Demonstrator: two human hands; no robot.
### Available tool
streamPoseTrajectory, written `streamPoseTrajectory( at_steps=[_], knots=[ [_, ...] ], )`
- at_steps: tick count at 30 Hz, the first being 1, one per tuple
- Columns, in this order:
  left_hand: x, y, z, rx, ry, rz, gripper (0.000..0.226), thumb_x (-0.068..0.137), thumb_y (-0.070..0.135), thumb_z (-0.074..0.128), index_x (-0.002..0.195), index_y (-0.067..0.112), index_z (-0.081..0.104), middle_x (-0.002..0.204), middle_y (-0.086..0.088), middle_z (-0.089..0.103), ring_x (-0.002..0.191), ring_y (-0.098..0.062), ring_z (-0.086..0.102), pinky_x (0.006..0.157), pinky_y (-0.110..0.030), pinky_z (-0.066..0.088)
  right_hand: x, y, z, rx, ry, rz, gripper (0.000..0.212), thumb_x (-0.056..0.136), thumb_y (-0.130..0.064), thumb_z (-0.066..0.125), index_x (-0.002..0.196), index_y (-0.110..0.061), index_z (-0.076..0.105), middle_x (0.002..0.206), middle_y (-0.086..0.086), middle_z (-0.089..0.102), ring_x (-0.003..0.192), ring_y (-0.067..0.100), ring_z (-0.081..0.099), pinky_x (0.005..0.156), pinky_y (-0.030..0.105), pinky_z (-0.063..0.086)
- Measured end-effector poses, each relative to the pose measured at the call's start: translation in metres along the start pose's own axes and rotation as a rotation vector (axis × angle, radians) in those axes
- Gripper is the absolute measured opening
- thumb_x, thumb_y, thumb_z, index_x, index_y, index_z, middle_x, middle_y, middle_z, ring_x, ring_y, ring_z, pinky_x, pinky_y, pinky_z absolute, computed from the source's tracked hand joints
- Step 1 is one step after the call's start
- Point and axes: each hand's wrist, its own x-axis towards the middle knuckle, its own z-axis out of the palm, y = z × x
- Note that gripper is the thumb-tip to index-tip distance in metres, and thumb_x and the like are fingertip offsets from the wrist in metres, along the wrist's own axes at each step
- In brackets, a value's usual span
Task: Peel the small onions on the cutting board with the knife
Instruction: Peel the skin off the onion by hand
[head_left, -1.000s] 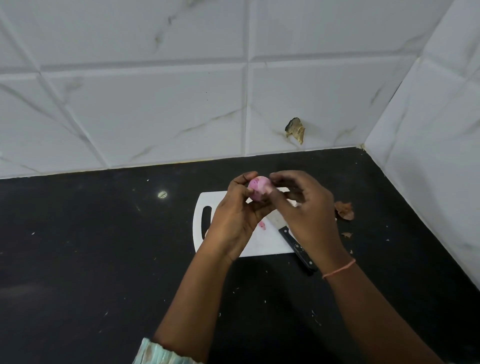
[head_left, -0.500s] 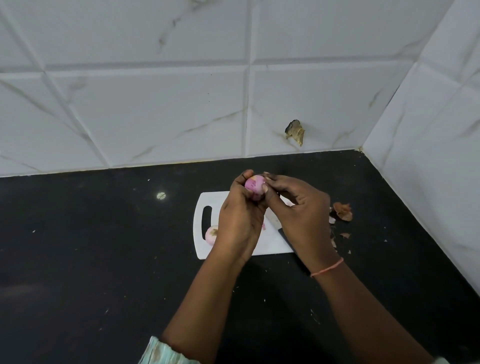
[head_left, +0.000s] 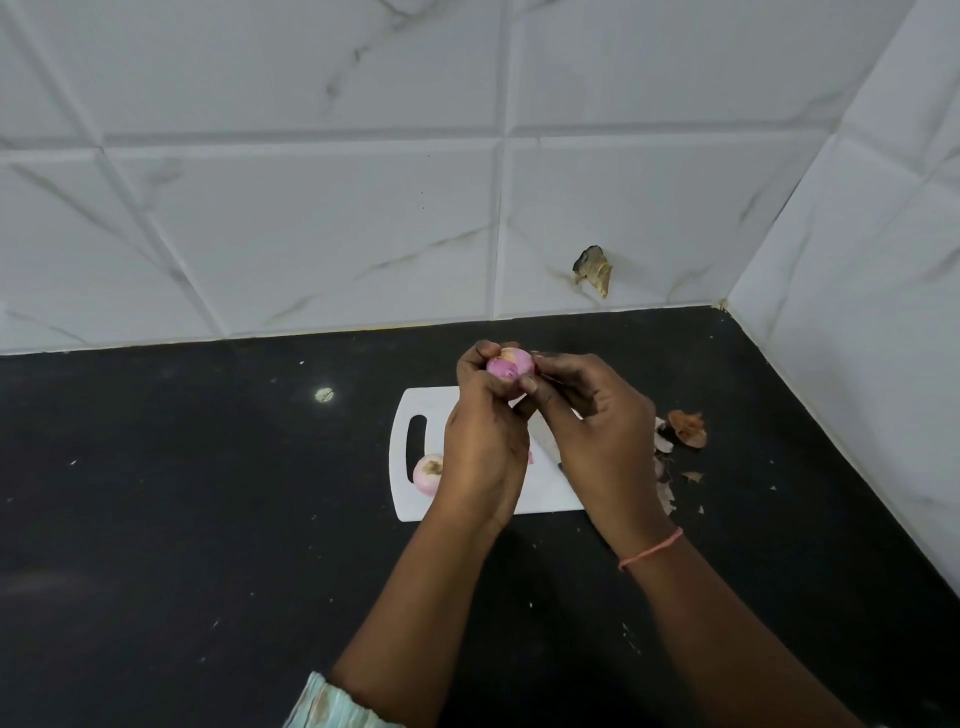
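Pink onion (head_left: 509, 365) now turned in both hands, second onion (head_left: 427, 472) uncovered.

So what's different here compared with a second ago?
Little. The left hand still grips the pink onion above the cutting board, and the right hand's fingers keep picking at its skin. Both hands shifted slightly, uncovering a second onion at the board's left end and hiding most of the knife. The peel scraps on the counter stayed put.
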Motion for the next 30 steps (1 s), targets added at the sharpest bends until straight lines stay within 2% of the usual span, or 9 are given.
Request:
streamPoseTrajectory(
  at_steps=[3,6,10,13,18,23,25,28,30],
  knots=[
    [-0.001,-0.001,-0.002,0.111,0.028,0.048,0.018,0.084,0.011,0.045,0.095,0.023,0.053,0.089,0.007,0.069,0.077,-0.007,0.067,0.065,-0.024,0.046,0.001,0.001,-0.001,-0.06,0.003,-0.047,0.012,0.09,-0.009,0.068,0.101,-0.01,0.072,0.094,-0.008,0.07,0.091,0.004,0.067,0.082,0.018,0.053],
    [0.001,-0.003,-0.004,0.174,0.054,0.07,0.024,0.095,0.006,0.04,0.095,0.026,0.052,0.085,0.014,0.069,0.075,-0.002,0.066,0.061,-0.021,0.044,0.002,0.002,0.001,-0.128,-0.029,-0.041,0.011,0.091,-0.01,0.067,0.102,-0.01,0.069,0.093,-0.015,0.064,0.091,-0.003,0.063,0.081,0.008,0.048],
    [0.003,-0.003,-0.003,0.088,0.043,0.041,0.014,0.099,0.015,0.055,0.107,0.026,0.056,0.107,0.005,0.067,0.089,-0.005,0.067,0.078,-0.023,0.052,0.006,0.005,0.003,-0.177,-0.083,-0.025,0.01,0.092,-0.012,0.065,0.102,-0.009,0.063,0.093,-0.011,0.06,0.09,-0.004,0.058,0.081,0.005,0.045],
    [0.005,-0.002,-0.009,-0.062,0.039,0.035,0.03,0.089,0.016,0.066,0.117,0.016,0.056,0.117,-0.005,0.065,0.108,-0.019,0.064,0.098,-0.033,0.051,0.009,0.006,0.002,-0.17,-0.098,-0.053,0.009,0.093,-0.013,0.063,0.099,-0.007,0.06,0.094,-0.001,0.06,0.089,0.006,0.058,0.079,0.011,0.047],
    [0.008,0.007,-0.013,-0.151,0.038,0.003,0.063,0.081,0.015,0.067,0.138,-0.002,0.046,0.132,-0.025,0.058,0.117,-0.032,0.065,0.091,-0.033,0.057,0.014,0.01,-0.006,-0.151,-0.026,-0.021,0.004,0.092,-0.009,0.062,0.096,-0.008,0.061,0.092,0.0,0.061,0.086,0.01,0.06,0.075,0.019,0.052],
    [0.013,0.007,-0.017,0.004,0.103,-0.015,0.052,0.076,0.03,0.068,0.124,0.012,0.062,0.126,-0.013,0.067,0.104,-0.017,0.07,0.084,-0.026,0.056,0.022,0.016,-0.017,-0.161,0.073,0.055,0.006,0.088,-0.01,0.069,0.086,-0.012,0.063,0.08,-0.004,0.064,0.074,0.007,0.061,0.066,0.012,0.049],
    [0.013,0.006,-0.019,-0.022,0.076,-0.028,0.044,0.077,0.026,0.067,0.119,0.014,0.065,0.121,-0.01,0.069,0.099,-0.015,0.071,0.081,-0.024,0.057,0.025,0.026,-0.026,-0.204,0.106,0.116,0.008,0.085,-0.011,0.071,0.082,-0.011,0.064,0.076,-0.005,0.064,0.071,0.007,0.062,0.064,0.011,0.05],
    [0.014,0.007,-0.023,-0.045,0.019,-0.02,0.041,0.08,0.016,0.067,0.121,0.011,0.064,0.12,-0.01,0.07,0.107,-0.019,0.07,0.096,-0.03,0.055,0.026,0.047,-0.041,-0.297,0.147,0.2,0.014,0.084,-0.004,0.072,0.083,-0.015,0.063,0.08,-0.004,0.065,0.074,0.009,0.064,0.068,0.014,0.053],
    [0.015,0.007,-0.024,-0.046,-0.009,-0.013,0.042,0.08,0.013,0.067,0.123,0.009,0.063,0.122,-0.012,0.069,0.11,-0.022,0.069,0.099,-0.032,0.053,0.024,0.056,-0.048,-0.375,0.117,0.236,0.019,0.087,0.001,0.065,0.094,-0.016,0.067,0.091,-0.002,0.069,0.084,0.01,0.066,0.08,0.02,0.056]
  ],
)
